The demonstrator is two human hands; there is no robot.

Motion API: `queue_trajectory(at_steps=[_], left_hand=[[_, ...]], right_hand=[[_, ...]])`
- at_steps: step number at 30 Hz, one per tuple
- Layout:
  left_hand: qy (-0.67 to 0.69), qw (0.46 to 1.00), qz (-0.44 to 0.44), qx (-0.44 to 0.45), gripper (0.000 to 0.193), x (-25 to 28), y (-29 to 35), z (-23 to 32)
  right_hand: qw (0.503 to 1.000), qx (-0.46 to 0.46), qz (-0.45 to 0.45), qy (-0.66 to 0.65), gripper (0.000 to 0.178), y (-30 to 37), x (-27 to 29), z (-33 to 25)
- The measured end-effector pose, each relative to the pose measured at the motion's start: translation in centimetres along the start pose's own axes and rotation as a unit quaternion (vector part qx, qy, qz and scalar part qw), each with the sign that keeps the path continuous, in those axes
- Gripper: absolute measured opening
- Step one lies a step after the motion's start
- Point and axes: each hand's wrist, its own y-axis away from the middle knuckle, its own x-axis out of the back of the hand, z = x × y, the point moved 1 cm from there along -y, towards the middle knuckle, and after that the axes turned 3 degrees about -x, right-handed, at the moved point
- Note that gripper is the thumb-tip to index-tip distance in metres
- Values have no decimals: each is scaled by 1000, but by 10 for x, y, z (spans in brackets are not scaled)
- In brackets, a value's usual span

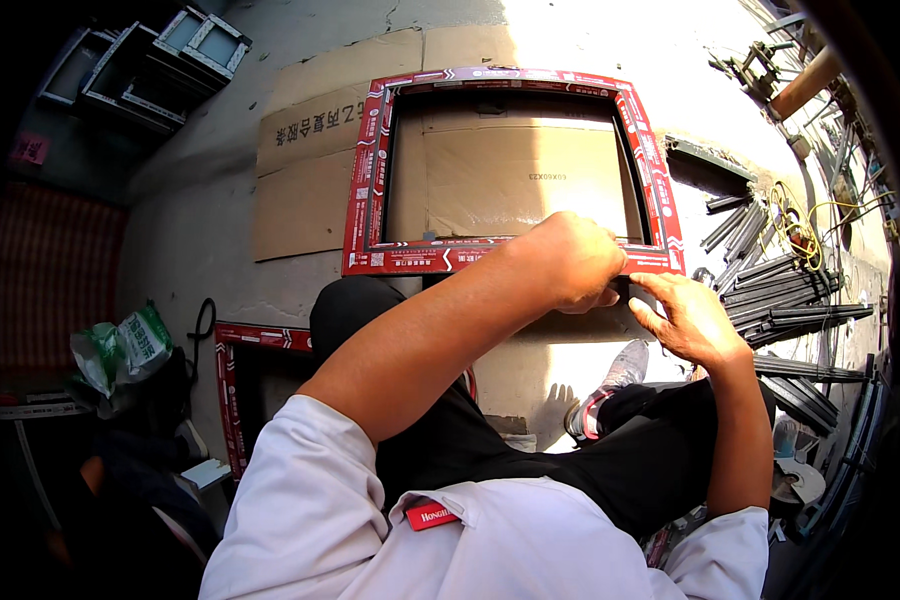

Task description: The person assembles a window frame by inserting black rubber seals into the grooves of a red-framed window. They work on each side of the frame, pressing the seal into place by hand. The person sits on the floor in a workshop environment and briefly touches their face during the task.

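Observation:
A rectangular window frame point(363, 180) covered in red printed protective film lies in front of me, its inner edges dark. At its near side, toward the right corner, my left hand point(575, 262) is closed, with fingers curled down at the edge. What it grips, if anything, is hidden by the hand itself. Close to it on the right, my right hand point(692, 318) reaches to the same near edge. Its fingers are stretched out and the thumb stands apart from them, the fingertips at the rim by the corner.
Flattened cardboard point(305, 205) lies under the frame. Another red-filmed frame point(228, 385) is by my left leg. Dark metal profiles point(785, 300) and a yellow cable point(792, 225) lie at the right. Smaller framed panels point(205, 45) stand far left, above a green-and-white plastic bag point(125, 345).

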Motion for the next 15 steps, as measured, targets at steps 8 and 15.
queue_trajectory(at_steps=[8, 15], left_hand=[[38, 994, 101, 12, 41, 15, 19, -21], [58, 993, 81, 60, 46, 34, 31, -31]], right_hand=[[1000, -12, -27, -6, 41, -3, 3, -7], [999, -8, -36, -13, 43, -8, -3, -5]])
